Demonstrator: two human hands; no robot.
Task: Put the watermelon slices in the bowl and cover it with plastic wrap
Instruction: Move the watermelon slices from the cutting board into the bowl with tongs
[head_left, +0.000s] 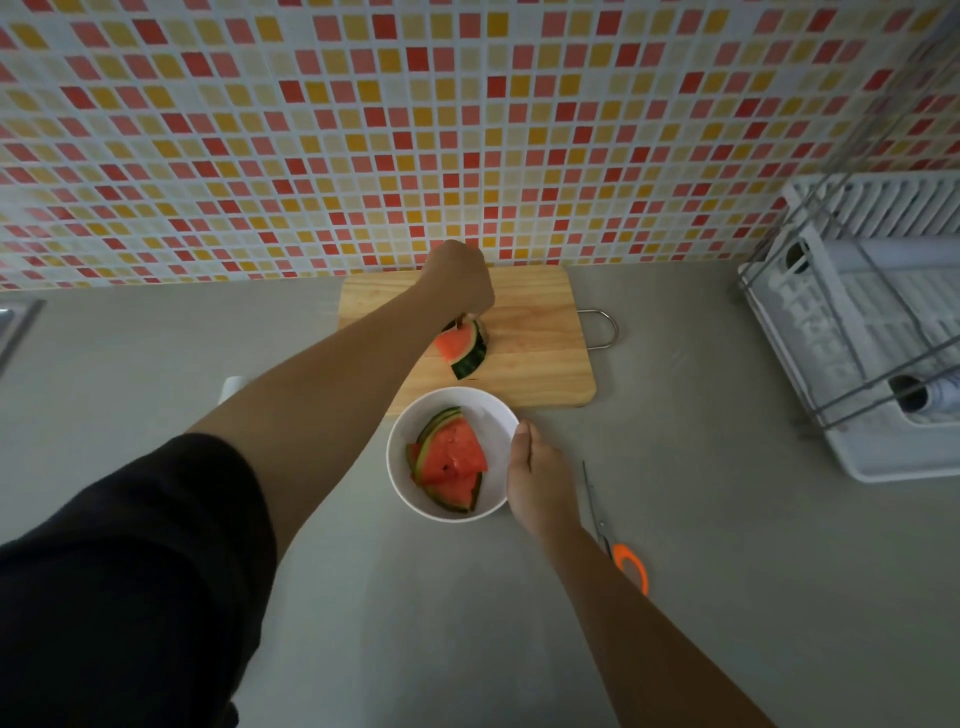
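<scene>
Worktop, grey, backed by a wall of small red, yellow and white tiles (467, 130). Item one: wooden cutting board (535, 343) at the back edge of the worktop, against the tiles, its wire handle on the right side. Item two: watermelon slice (460, 351) on the board's near left part, rind to the right, pinched at its upper end by my left hand (460, 280); fingers curled down and closed on the slice, fingertips mostly hidden under the knuckles. Whether the slice touches the board or is just off it, I cannot tell. Item three: white bowl (498, 415) on the worktop, touching or overlapping the board's near edge, holding several watermelon slices (452, 460) stacked flat, rinds to the left and near side. Item four: my right hand (535, 467), against the bowl's right rim, thumb tip on the rim, fingers wrapped round the outer wall. Item five: scissors (618, 540) with orange handles, just right of my right forearm. Item six: white dish rack (883, 467) at the right edge, holding two rolls (883, 254).
</scene>
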